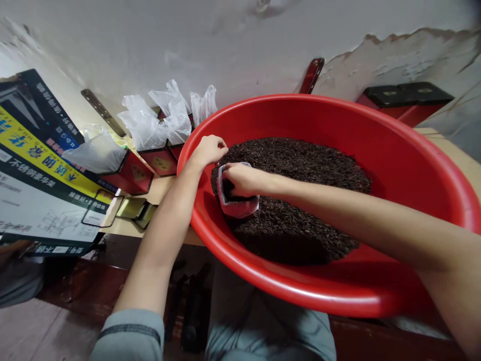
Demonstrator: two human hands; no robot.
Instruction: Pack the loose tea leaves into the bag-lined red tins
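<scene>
A large red basin (398, 150) holds a heap of dark loose tea leaves (300, 165). Tilted in the heap, at its left side, is a small container with a clear plastic bag liner (244, 208), reddish below its rim. My right hand (242, 179) reaches into its mouth from the right, fingers curled downward and their tips hidden inside. Just above and left of the container is my left hand (211, 149), over the basin's left rim. Its fingers are bent closed; whether they pinch anything is hidden.
Left of the basin stand several red tins (135, 173) with plastic bags (141, 120) sticking up. Near them lie gold-coloured lids (132, 208) and a printed carton (48, 175). Dark-lidded red tins (409, 98) stand at the back right. Another person's clothed leg (18, 281) shows at lower left.
</scene>
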